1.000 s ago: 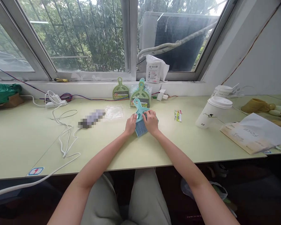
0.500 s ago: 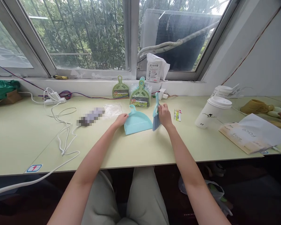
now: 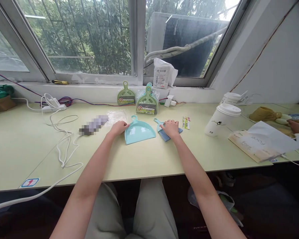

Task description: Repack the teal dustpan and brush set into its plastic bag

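A light-blue dustpan [image 3: 140,132] lies on the table, its short handle toward the window. My left hand [image 3: 119,127] has its fingers closed on the pan's left edge close to the handle. Just right of the pan, a small blue hand brush [image 3: 164,135] lies flat, bristles toward me and to the right. My right hand [image 3: 171,128] grips it from above, and the fingers hide its middle. Beyond the brush hand lies a small green-and-white label card [image 3: 186,122].
Packaged green dustpan sets [image 3: 147,103] stand against the wall, beside a single one [image 3: 126,94]. A clear plastic wrapper [image 3: 116,117] and white cables [image 3: 64,146] lie to the left. Rightward are a white paper cup [image 3: 220,120], a tissue pack [image 3: 260,144] and another person's hand [image 3: 298,126].
The brush has gone from upright to lying flat on the table, with my right hand now over it. The dustpan has come down flatter, my left hand still at its edge.
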`<move>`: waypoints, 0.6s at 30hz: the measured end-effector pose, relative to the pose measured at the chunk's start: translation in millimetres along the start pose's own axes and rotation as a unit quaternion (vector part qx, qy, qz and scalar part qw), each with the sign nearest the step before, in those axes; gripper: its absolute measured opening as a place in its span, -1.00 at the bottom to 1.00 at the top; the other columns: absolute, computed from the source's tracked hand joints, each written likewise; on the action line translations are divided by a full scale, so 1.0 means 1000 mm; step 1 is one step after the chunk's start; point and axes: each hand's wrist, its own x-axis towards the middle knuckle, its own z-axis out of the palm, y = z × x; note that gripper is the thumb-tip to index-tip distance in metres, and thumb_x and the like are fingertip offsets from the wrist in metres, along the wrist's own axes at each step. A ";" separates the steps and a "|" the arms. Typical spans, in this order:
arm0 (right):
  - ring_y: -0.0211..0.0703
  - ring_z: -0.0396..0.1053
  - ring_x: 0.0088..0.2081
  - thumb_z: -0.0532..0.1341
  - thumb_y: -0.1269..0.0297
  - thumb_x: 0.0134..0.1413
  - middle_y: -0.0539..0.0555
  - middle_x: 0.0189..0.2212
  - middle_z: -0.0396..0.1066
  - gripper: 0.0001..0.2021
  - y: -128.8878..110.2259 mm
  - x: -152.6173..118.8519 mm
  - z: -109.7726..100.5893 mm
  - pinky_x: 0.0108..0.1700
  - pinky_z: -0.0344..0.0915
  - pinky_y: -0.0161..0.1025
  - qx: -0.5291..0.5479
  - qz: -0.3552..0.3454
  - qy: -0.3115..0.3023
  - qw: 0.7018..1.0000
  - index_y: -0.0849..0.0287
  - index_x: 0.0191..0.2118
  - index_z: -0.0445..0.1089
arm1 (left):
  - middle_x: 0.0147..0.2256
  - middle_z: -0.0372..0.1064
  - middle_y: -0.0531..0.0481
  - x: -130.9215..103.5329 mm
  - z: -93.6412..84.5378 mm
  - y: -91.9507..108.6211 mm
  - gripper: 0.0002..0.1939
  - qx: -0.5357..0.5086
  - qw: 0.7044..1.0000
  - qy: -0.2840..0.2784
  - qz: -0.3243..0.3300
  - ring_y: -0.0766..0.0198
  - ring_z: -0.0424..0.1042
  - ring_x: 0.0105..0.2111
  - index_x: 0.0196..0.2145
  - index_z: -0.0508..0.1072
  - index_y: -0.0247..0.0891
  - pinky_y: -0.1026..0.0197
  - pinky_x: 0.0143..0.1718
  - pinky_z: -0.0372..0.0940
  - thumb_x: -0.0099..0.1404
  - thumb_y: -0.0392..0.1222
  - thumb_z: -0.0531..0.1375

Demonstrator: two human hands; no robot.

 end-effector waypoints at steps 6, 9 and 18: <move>0.08 0.33 -0.12 0.25 0.14 -0.07 0.25 -0.23 0.46 -0.78 -0.003 -0.001 -0.005 -0.06 0.03 0.00 0.048 0.058 -0.067 0.995 0.18 -0.35 0.50 | -0.72 0.17 -0.09 -0.002 0.002 0.004 -0.46 -0.001 0.999 -0.024 0.021 0.24 0.18 -0.66 -0.79 0.14 -0.19 0.17 -0.54 -0.04 0.16 0.21 0.02; 0.02 0.36 -0.17 0.27 0.14 -0.10 0.18 -0.27 0.47 -0.81 0.001 0.000 -0.009 -0.08 0.06 -0.06 0.092 0.088 -0.052 0.990 0.15 -0.40 0.49 | -0.72 0.22 -0.10 0.000 0.004 0.004 -0.48 0.012 1.000 -0.022 0.000 0.26 0.16 -0.70 -0.82 0.14 -0.19 0.17 -0.56 -0.03 0.15 0.13 0.04; -0.06 0.33 -0.07 0.20 0.15 0.06 0.08 -0.18 0.45 -0.84 -0.035 -0.012 -0.014 -0.03 0.09 -0.15 0.176 -0.029 0.020 0.984 0.08 -0.28 0.45 | -0.55 0.40 -0.06 -0.016 0.034 0.058 -0.52 -0.084 0.976 -0.103 0.174 0.23 0.34 -0.52 -0.62 0.42 -0.20 0.22 -0.40 0.19 0.25 0.09 -0.05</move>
